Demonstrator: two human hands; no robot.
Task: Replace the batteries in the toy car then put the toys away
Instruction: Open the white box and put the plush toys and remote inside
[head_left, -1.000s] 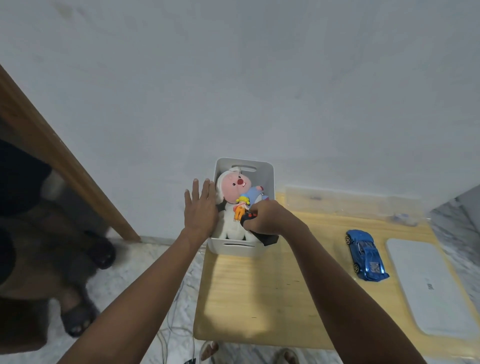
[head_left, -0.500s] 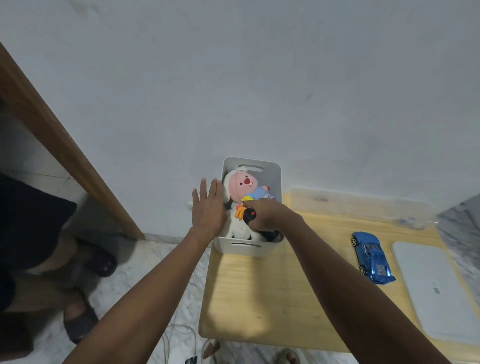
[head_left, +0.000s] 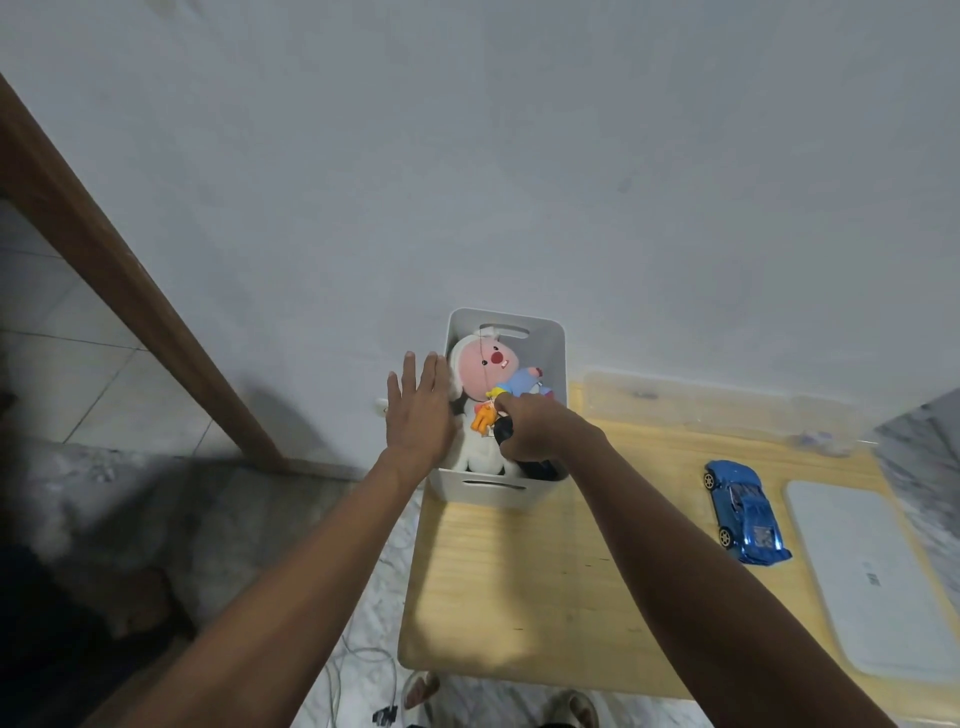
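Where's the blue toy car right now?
The blue toy car lies on the wooden table, right of the white bin, beside a flat white device.

Plain grey-white wall (head_left: 519, 156), filling upper frame. Brown wooden door frame (head_left: 130, 291), slanting at left. Marbled pale floor (head_left: 363, 613), lower centre. Light wooden table (head_left: 519, 571), lower right, against wall.

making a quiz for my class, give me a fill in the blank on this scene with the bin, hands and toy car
1. The white bin stands on a ____ table.
2. The toy car on the table is ____ in colour.
3. The flat ____ hand rests against the bin's side.
4. The right hand grips a ____ object inside the bin.

Missing words: wooden; blue; left; black
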